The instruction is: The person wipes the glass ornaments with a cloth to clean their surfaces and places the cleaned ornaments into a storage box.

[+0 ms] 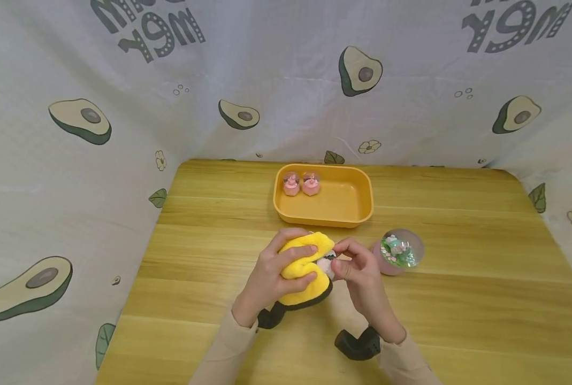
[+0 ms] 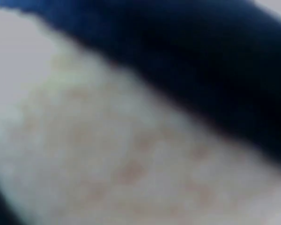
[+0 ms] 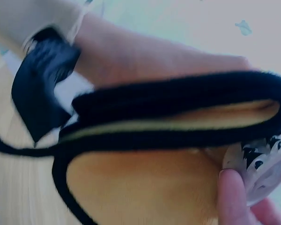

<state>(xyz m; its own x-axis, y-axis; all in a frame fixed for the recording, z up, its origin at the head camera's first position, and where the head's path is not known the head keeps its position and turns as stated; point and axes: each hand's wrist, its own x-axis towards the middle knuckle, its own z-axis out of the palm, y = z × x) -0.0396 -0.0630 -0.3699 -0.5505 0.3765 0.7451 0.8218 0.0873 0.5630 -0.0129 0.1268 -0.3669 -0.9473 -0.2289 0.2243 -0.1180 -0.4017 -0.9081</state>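
Observation:
My left hand grips a bunched yellow cloth with black edging, folded against a small round pale pink ornament with black and white markings. My right hand pinches that ornament at its right side between thumb and fingers. In the right wrist view the cloth covers much of the piece, while the ornament shows a clear rim beside the fingertips. The left wrist view is too close and blurred to make out the grip. A snow globe with a pink base lies tilted just right of the right hand.
Behind the hands is a yellow tray with two small pink snow globes at its left end. Black wrist cameras sit by both wrists. The wooden table meets a white curtain printed with avocados.

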